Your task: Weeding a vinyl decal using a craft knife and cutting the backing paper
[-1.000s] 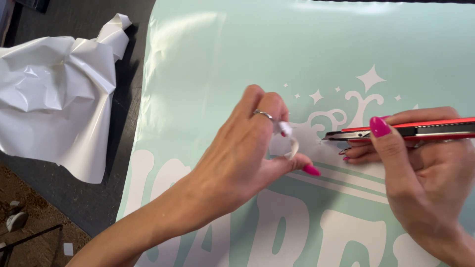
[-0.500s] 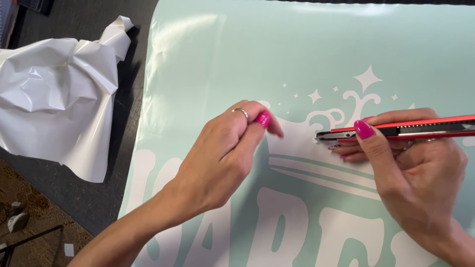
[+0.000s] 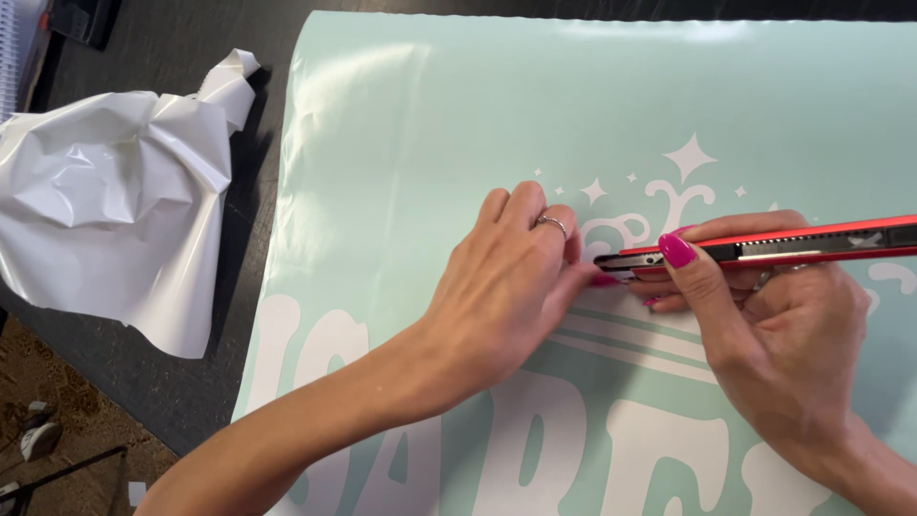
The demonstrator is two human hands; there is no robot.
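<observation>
While the knife tip rests on the sheet, the entries stand as follows.

Change since a second ago: left hand [image 3: 506, 287] then had its fingers lifted and spread, a small pale scrap of film at the fingertips; half a second ago the fingers had curled in; now they lie flat and closed, pressed to the vinyl sheet [image 3: 411, 143] just left of the knife tip. No scrap shows now.

Change, right side: right hand [image 3: 774, 334] and utility knife [image 3: 764, 247] have kept almost the same place beside the white swirl ornament [image 3: 611, 231].

Reading of the change: judged from these views, one small piece has been picked clear and the left hand has gone back to steadying the film at the blade.

Left hand, pose: forearm enters from the lower left, wrist straight, palm down, knuckles raised a little, a ring on one finger. Grip: closed flat against the sheet; whether anything is pinched beneath the fingertips cannot be told.

Right hand, pose: enters from the lower right, wrist bent inward. Grip: closed round the red and black knife body, thumb on its top, fingers beneath, tip pointing left.

Vinyl sheet: pale mint with white letters and stars, flat on the dark table [image 3: 191, 29].

Left of the sheet: crumpled white backing film [image 3: 124, 201], well apart from both hands.
</observation>
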